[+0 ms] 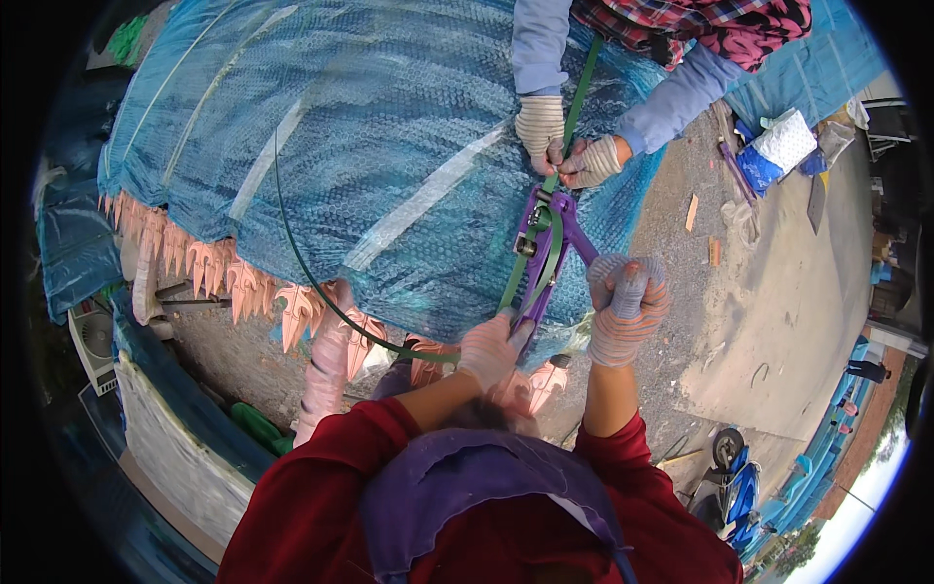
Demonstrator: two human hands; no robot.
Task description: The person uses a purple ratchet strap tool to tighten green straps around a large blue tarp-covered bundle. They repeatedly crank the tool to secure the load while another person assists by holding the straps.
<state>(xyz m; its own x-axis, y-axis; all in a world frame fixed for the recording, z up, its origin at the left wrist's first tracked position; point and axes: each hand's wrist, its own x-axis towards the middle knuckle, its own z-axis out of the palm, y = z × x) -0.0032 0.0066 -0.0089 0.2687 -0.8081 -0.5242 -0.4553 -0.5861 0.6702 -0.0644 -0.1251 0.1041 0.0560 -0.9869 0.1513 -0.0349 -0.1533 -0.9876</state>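
- Bundle: big, wrapped in blue bubble film, pink spiked tips poking out at its lower edge.
- Strap: green band looped across the bundle, running up through the tool.
- Tool: purple strapping tensioner, lying on the wrap.
- Co-worker's hands: gloved, pinching the strap just above the tool.
- My right hand: gloved, closed on the tool's upper handle.
- My left hand: gloved, closed on the lower handle.

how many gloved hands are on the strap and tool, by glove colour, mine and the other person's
pink gloved hands: 2, left hand and right hand on the purple strapping tool
cream gloved hands: 2, a co-worker's hands on the green strap
total: 4
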